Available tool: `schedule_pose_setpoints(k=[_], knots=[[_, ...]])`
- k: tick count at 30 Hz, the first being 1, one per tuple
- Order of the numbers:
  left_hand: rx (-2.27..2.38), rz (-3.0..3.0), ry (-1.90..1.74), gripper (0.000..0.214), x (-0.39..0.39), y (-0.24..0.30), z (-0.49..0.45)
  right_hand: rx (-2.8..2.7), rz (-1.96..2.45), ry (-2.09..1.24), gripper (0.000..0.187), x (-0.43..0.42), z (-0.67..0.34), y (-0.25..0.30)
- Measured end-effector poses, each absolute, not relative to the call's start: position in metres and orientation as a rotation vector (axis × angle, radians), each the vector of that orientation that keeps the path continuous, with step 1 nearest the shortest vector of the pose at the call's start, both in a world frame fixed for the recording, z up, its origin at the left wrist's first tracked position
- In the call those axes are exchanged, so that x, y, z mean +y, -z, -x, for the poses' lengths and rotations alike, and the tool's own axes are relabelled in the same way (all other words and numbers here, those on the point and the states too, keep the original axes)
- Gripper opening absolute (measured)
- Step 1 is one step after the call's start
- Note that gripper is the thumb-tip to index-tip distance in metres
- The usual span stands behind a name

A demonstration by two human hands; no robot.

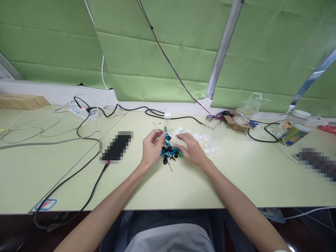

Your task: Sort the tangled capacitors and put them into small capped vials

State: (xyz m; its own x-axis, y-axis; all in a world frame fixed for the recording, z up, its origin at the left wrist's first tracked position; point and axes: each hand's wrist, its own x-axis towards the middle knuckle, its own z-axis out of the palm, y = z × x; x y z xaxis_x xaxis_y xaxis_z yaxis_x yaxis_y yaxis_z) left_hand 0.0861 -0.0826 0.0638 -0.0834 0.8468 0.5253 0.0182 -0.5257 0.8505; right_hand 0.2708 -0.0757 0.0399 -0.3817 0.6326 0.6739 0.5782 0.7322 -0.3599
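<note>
A pile of small parts [170, 151], blue, black and green with thin wire legs, lies on the surface [183, 185] between the two hands. The left hand [152, 147] is closed in a pinch: a green part [165, 128] is held up by its legs at the fingertips, just above the pile. The right hand [191, 148] is laid against the pile's right edge with the fingers curled; whether anything is gripped there cannot be told.

The parts are judged to be very light and hard-bodied, with smooth round cases that would slip or roll if pressed from the side. The wire legs look soft enough to be bent or tangled with one another, so a single part is best lifted by its body, or by the legs close to the body, with a light fingertip pinch rather than pulled by the wire ends.

A small clear vial [167, 119] with a white lid is seen upright just behind the pile, and white caps [210, 145] are scattered near the right hand. Black cables [86, 140] are trailed across the left of the surface.
</note>
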Motion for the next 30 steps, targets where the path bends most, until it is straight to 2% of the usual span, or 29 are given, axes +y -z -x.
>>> schedule_pose_setpoints(k=[14, 30], knots=[[0.963, -1.695, -1.609, 0.019, -0.0841, -0.0585, -0.0873, -2.01, 0.813, 0.011, 0.03, -0.0777, -0.2682, -0.0388], [0.893, -1.4, -1.282, 0.029, -0.0821, -0.0608, -0.0832, -2.019, 0.777, 0.191, 0.032, -0.0721, -0.2756, -0.0377]])
